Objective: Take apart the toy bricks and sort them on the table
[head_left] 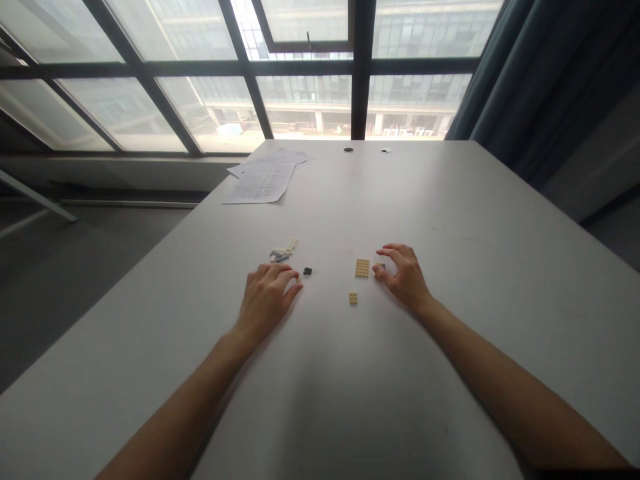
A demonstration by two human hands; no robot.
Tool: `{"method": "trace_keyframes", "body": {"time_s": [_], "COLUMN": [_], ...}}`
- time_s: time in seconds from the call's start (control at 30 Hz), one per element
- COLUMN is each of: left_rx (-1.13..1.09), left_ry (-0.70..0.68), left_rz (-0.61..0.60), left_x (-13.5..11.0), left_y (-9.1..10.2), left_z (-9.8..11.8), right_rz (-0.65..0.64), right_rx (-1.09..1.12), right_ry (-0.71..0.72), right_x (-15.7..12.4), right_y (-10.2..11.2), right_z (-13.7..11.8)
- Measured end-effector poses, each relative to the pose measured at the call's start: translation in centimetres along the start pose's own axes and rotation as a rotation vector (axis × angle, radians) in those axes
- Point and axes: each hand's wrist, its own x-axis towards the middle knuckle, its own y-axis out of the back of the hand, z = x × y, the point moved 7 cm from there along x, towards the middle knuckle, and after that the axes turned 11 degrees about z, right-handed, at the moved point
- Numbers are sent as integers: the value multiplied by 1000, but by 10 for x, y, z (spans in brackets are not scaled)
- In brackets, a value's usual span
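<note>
As a white table (345, 400) spreads beneath, the left hand (267, 289), pinched, and the right hand (404, 275), fingers parted, flank a large tan brick (362, 268), with a small tan brick (353, 298) on its near side, a black piece (307, 271) to the large one's left and, farther left, a pale piece (298, 279) in the left fingertips.

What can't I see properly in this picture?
In the head view:
Pale piece at the left hand: mostly covered by its fingers.
Small piece at the right hand: partly hidden by its fingers.
Writing on the papers: too small and blurred.
Upper arms: cut off by the picture's edge.
</note>
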Motion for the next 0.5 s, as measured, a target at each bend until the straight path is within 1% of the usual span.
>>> {"method": "trace_keyframes", "body": {"time_s": [0.07,0.13,0.2,0.27,0.37,0.43,0.5], "left_rx": [-124,-221,-274,-307,-338,-348,-356], "left_ry": [-89,-146,-146,-129,-114,-107,-103], "left_rz": [-22,-74,-105,-120,-130,-125,-116], "left_x": [0,0,1,2,2,1,-1], "left_y": [-1,-8,-16,-25,-34,-37,-36], "left_z": [32,60,76,83,81,78,77], "right_rz": [-17,-61,-115,-205,-355,-395,-404], "right_rx": [2,28,78,115,82,38,13], "right_ry": [61,143,177,148,108,96,85], "right_x": [-4,-12,-22,-33,-46,-49,-49], "right_y": [2,3,2,-3,-14,-19,-20], "right_z": [-13,-31,-46,-55,-61,-61,-61]}}
